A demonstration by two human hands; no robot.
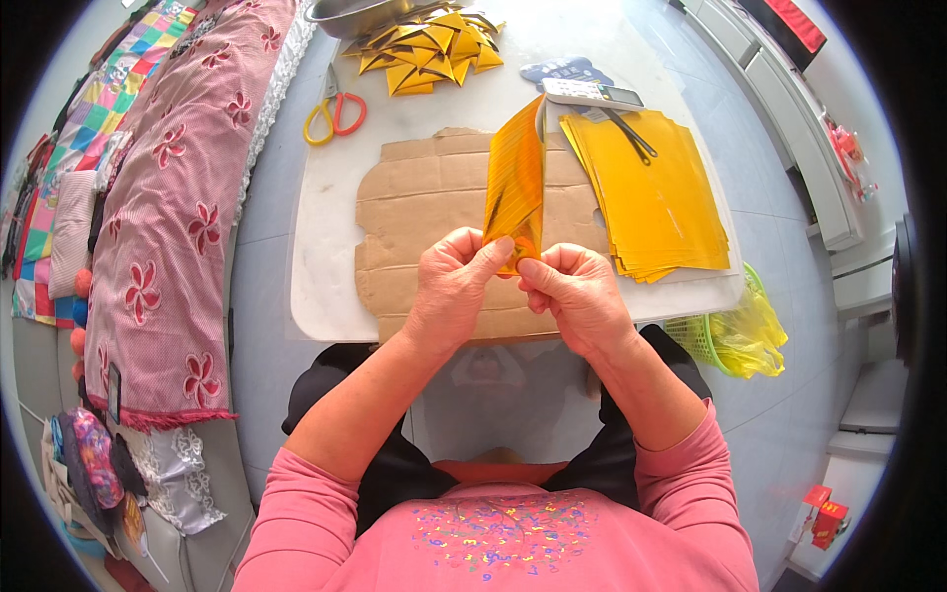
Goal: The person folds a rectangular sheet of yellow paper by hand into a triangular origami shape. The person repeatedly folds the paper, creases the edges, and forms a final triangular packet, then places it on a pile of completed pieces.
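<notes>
A shiny gold paper sheet (516,170), bent along its length, stands up between my two hands above a brown cardboard piece (429,192). My left hand (460,277) pinches its lower left corner with thumb and fingers. At the lower right corner, my right hand (573,288) grips the paper between thumb and forefinger. The fingertips of both hands nearly meet there. To the right lies a stack of flat gold paper sheets (658,200). Folded gold paper pieces (436,48) are heaped at the table's far side.
Scissors (334,115) with one yellow and one red handle lie on the white table (325,259) at left. A white remote control (592,94) and a black slender object (629,133) rest by the stack. A metal basin (355,16) stands behind. A green basket (692,340) sits below right.
</notes>
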